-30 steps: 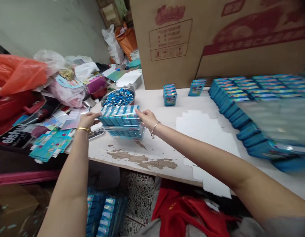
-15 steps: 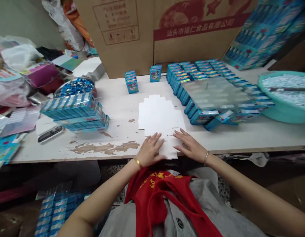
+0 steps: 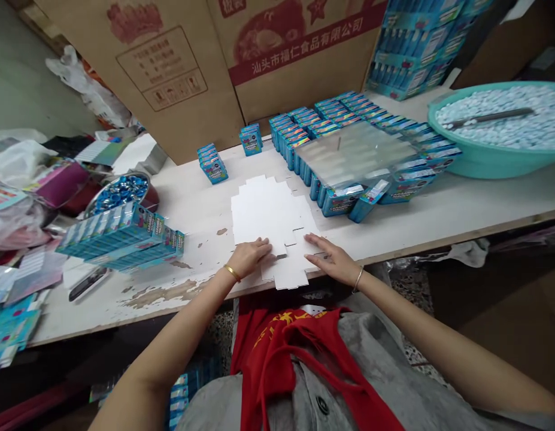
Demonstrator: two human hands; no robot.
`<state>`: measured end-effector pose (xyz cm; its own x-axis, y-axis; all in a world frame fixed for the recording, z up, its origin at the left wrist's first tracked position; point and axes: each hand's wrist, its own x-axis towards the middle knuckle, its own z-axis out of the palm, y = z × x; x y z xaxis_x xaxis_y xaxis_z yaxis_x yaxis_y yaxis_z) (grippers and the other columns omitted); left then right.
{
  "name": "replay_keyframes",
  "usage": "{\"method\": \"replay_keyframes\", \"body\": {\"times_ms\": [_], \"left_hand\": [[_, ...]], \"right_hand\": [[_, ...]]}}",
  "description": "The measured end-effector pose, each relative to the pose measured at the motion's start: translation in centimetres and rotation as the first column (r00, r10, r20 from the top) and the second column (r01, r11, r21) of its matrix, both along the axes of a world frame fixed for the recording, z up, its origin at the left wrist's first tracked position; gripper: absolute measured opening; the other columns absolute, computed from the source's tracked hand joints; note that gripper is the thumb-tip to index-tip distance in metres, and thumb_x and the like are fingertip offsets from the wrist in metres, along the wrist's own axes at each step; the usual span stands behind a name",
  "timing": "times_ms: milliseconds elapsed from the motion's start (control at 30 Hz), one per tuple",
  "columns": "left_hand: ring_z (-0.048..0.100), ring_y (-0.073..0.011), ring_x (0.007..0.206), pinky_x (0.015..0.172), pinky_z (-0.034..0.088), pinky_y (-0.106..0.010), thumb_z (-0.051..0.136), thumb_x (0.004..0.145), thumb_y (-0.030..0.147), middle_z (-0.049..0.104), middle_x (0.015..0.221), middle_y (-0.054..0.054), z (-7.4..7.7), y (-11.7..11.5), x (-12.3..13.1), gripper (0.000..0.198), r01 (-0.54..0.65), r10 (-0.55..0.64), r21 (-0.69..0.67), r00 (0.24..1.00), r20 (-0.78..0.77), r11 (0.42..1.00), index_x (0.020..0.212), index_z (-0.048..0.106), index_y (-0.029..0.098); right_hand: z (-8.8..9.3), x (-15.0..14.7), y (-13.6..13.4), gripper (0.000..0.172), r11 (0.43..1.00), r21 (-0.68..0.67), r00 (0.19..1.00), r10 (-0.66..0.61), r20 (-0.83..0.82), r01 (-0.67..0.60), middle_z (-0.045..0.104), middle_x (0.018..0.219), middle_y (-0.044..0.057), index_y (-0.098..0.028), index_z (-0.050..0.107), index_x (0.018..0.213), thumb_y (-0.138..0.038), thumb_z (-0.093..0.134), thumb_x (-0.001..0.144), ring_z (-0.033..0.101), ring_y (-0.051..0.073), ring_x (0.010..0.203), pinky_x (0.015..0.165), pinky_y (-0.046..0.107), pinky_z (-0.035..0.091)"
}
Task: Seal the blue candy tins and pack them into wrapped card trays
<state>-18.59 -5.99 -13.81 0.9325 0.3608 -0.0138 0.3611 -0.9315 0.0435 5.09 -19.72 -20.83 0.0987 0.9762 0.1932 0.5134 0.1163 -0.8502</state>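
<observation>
A worn white table fills the room's middle. Clocked from the white card sheets at its near-centre: wrapped blue boxes at nine; left hand at seven, fingers together on the card, grip unclear; right hand at five, fingers spread; turquoise basin towards three.

arms extended, hands low, apart

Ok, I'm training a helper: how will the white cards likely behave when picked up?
The white cards look thin and flat, so they're probably light and slightly bendy. They overlap unevenly, so they may slide apart.
</observation>
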Motion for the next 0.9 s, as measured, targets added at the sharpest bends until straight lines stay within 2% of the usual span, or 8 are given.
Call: {"method": "replay_keyframes", "body": {"times_ms": [167, 333, 433, 533, 600, 667, 767, 900], "left_hand": [[0.061, -0.0142, 0.060, 0.054, 0.041, -0.024, 0.030, 0.098, 0.027, 0.067, 0.074, -0.004, -0.4, 0.6, 0.2, 0.030, -0.129, 0.119, 0.098, 0.988, 0.102, 0.987, 0.092, 0.057, 0.017], [0.062, -0.0129, 0.064, 0.059, 0.044, -0.023, 0.036, 0.096, 0.023, 0.068, 0.078, -0.005, 4.0, -1.7, -0.2, 0.021, -0.089, 0.022, 0.172, 0.933, 0.358, 0.981, 0.092, 0.055, 0.016], [0.061, -0.0121, 0.063, 0.060, 0.045, -0.023, 0.041, 0.095, 0.023, 0.067, 0.076, -0.003, 5.5, -5.1, -1.3, 0.017, 0.052, -0.097, 0.148, 0.942, 0.321, 0.988, 0.090, 0.056, 0.017], [0.064, -0.0119, 0.067, 0.066, 0.049, -0.023, 0.040, 0.096, 0.023, 0.069, 0.077, -0.004, 3.9, -8.2, -2.5, 0.019, 0.141, -0.135, -0.003, 0.955, 0.266, 0.990, 0.091, 0.058, 0.017], [0.067, -0.0141, 0.081, 0.083, 0.051, -0.029, 0.042, 0.096, 0.029, 0.071, 0.086, -0.006, 2.2, -9.4, -3.4, 0.022, 0.195, -0.158, -0.140, 0.957, 0.243, 0.971, 0.098, 0.059, 0.017], [0.062, -0.0213, 0.108, 0.104, 0.041, -0.042, 0.049, 0.090, 0.045, 0.069, 0.107, -0.011, 0.8, -9.6, -4.6, 0.039, 0.187, -0.136, -0.236, 0.967, 0.218, 0.953, 0.115, 0.056, 0.016], [0.031, -0.0326, 0.138, 0.115, 0.016, -0.057, 0.056, 0.081, 0.056, 0.049, 0.139, -0.017, -0.3, -8.9, -6.6, 0.075, 0.064, -0.032, -0.249, 0.991, 0.131, 0.967, 0.140, 0.038, 0.013], [0.020, -0.0270, 0.143, 0.116, 0.017, -0.055, 0.045, 0.092, 0.027, 0.043, 0.145, -0.011, -1.8, -7.7, -8.3, 0.047, 0.026, -0.012, -0.235, 0.998, 0.061, 0.972, 0.139, 0.043, 0.020]], "right_hand": [[0.7, 0.2, 0.2, 0.052, 0.999, 0.049, 0.999, -0.005, -0.039, 0.007, 0.054, 0.135, 0.012, -0.021, 0.046, 0.136, -0.045, 0.050, 0.090, 0.049, 0.023, 0.127, 0.109, 0.046, 0.037], [5.1, -0.6, -1.1, 0.058, 0.949, 0.311, 0.941, -0.156, 0.299, 0.058, 0.029, 0.152, 0.012, -0.021, 0.039, 0.141, -0.037, 0.056, 0.087, 0.020, 0.028, 0.143, 0.114, 0.054, 0.025], [6.2, -1.4, -2.4, 0.046, 0.948, 0.310, 0.899, -0.068, 0.433, -0.077, 0.042, 0.146, 0.008, -0.027, 0.047, 0.135, -0.029, 0.053, 0.089, 0.024, 0.028, 0.141, 0.115, 0.058, 0.019], [4.2, -2.0, -3.5, 0.029, 0.927, 0.258, 0.909, 0.162, 0.384, -0.274, 0.065, 0.122, 0.004, -0.028, 0.061, 0.116, -0.022, 0.045, 0.093, 0.051, 0.022, 0.124, 0.111, 0.055, 0.029], [2.3, -2.4, -4.0, 0.024, 0.928, 0.245, 0.939, 0.214, 0.270, -0.282, 0.070, 0.111, 0.004, -0.025, 0.065, 0.106, -0.023, 0.044, 0.094, 0.059, 0.021, 0.113, 0.104, 0.052, 0.039], [1.0, -2.8, -4.1, 0.021, 0.956, 0.215, 0.973, 0.165, 0.162, -0.198, 0.071, 0.106, 0.006, -0.024, 0.067, 0.099, -0.026, 0.046, 0.094, 0.061, 0.021, 0.107, 0.099, 0.049, 0.042], [0.7, -3.1, -3.9, 0.018, 0.981, 0.163, 0.993, 0.090, 0.082, -0.103, 0.072, 0.097, 0.005, -0.024, 0.068, 0.092, -0.029, 0.050, 0.092, 0.063, 0.021, 0.097, 0.095, 0.047, 0.043], [1.2, -2.7, -3.7, 0.020, 0.978, 0.135, 0.985, 0.151, 0.088, -0.162, 0.071, 0.100, 0.006, -0.024, 0.067, 0.093, -0.029, 0.049, 0.093, 0.062, 0.020, 0.096, 0.095, 0.046, 0.041]]}}
